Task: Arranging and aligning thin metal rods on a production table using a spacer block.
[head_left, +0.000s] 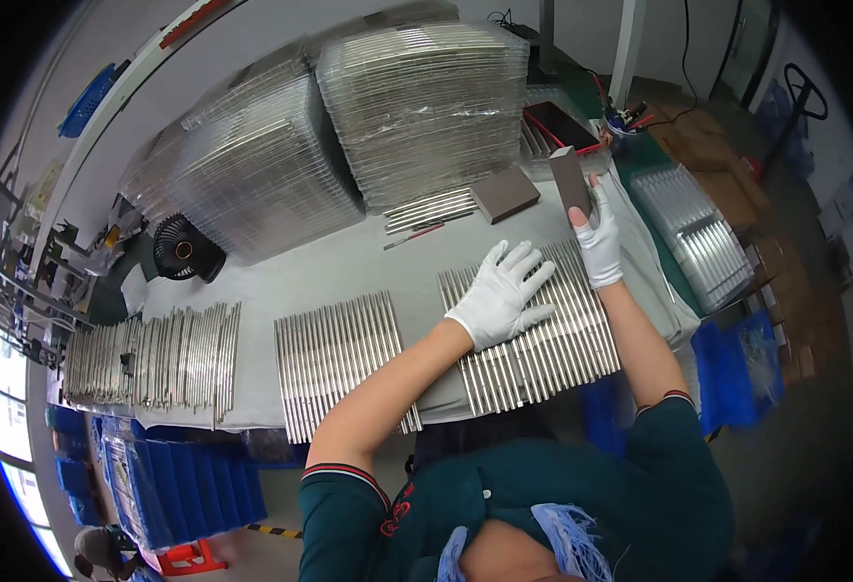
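My left hand (pixel 502 296), in a white glove, lies flat with its fingers spread on a row of shiny metal rods (pixel 553 344) at the right of the table. Beyond that row, my right hand (pixel 601 247) grips a grey-brown block (pixel 569 179) that looks like a sanding sponge. Its glove leaves the thumb tip and a fingertip bare. The block is held upright, above the far end of the rods. A second, similar block (pixel 505 194) rests on the table to its left.
Two more rows of rods (pixel 337 354) (pixel 155 359) lie to the left. Tall stacks of clear trays (pixel 431 116) stand at the back, near a black fan (pixel 184 247). A thin tool with a red part (pixel 414 236) lies mid-table. A tray of rods (pixel 693 238) sits at the right.
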A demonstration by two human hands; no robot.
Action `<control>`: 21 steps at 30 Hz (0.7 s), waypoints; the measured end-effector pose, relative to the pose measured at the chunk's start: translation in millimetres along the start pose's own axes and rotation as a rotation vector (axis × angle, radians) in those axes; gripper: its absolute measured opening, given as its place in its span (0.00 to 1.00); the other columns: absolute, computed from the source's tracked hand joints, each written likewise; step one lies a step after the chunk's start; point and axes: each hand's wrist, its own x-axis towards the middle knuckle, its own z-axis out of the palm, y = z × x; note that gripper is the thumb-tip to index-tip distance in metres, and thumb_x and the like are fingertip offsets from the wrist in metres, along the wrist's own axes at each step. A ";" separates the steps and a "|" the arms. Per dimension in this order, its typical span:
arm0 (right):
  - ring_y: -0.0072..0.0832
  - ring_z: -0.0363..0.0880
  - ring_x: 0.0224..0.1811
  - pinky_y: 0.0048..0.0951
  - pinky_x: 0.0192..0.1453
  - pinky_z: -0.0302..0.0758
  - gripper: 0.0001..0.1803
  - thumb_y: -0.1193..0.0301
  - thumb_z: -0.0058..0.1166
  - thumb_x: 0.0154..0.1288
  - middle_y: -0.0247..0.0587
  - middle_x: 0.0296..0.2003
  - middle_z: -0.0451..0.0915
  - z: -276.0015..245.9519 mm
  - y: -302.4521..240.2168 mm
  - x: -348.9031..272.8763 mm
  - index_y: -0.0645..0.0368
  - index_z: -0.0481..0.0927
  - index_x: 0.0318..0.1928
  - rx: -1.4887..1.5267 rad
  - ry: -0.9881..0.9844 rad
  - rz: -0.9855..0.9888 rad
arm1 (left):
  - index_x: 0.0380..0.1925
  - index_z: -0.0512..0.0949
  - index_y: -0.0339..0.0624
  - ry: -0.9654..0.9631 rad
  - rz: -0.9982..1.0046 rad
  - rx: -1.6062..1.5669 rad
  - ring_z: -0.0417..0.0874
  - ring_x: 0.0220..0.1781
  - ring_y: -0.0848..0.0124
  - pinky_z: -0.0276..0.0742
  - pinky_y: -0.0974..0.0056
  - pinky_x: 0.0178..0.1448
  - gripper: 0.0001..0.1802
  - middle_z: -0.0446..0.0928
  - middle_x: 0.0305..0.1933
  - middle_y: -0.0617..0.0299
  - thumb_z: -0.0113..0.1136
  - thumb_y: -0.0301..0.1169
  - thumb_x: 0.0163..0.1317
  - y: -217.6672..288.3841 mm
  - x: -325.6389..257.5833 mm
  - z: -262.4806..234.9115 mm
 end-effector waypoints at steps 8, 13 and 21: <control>0.40 0.68 0.75 0.33 0.77 0.63 0.47 0.53 0.68 0.68 0.55 0.72 0.70 -3.5 -7.7 -2.5 0.65 0.62 0.77 -0.182 -0.189 -0.093 | 0.70 0.68 0.34 -0.102 -0.170 0.109 0.63 0.79 0.43 0.47 0.40 0.83 0.40 0.69 0.71 0.39 0.50 0.58 0.73 -17.6 -72.2 -48.1; 0.40 0.75 0.70 0.33 0.73 0.69 0.47 0.54 0.70 0.66 0.55 0.70 0.72 1.6 -3.5 0.8 0.65 0.64 0.76 -0.117 -0.093 -0.087 | 0.70 0.68 0.33 -0.002 -0.148 0.131 0.65 0.77 0.42 0.50 0.40 0.82 0.37 0.71 0.70 0.41 0.51 0.52 0.75 -15.7 -75.4 -53.1; 0.36 0.74 0.69 0.33 0.73 0.71 0.44 0.60 0.69 0.69 0.52 0.71 0.70 -5.4 -4.4 8.2 0.69 0.62 0.75 0.059 0.073 -0.090 | 0.67 0.71 0.35 0.083 -0.030 -0.027 0.66 0.76 0.44 0.55 0.40 0.80 0.33 0.72 0.69 0.42 0.51 0.51 0.74 24.7 40.9 17.0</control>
